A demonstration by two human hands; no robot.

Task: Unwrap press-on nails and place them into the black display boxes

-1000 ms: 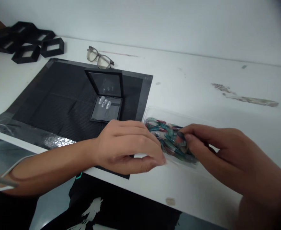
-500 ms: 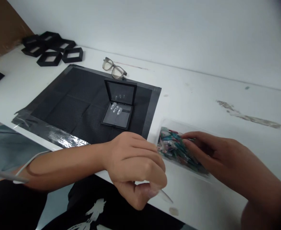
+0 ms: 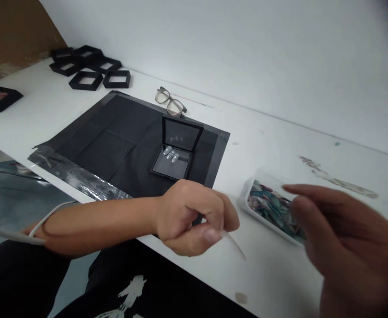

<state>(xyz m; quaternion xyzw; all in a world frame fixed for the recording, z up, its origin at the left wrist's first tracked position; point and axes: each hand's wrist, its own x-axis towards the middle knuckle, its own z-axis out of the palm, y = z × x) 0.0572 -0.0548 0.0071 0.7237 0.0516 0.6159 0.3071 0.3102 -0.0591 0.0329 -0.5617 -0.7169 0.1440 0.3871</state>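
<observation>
The left hand (image 3: 194, 218) has its grip closed on a thin pale strip (image 3: 235, 246), low and right of centre in the frame. The strip's long axis slopes down to the lower right, its free tip over the bench (image 3: 269, 278). Compared with the earlier frame, more of the strip is visible, and the right hand (image 3: 349, 234), near the tub (image 3: 243, 201), has finger and thumb parted.

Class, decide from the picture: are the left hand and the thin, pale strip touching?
Touching. The head view shows the pale strip pinched at the thumb of the left hand.
</observation>
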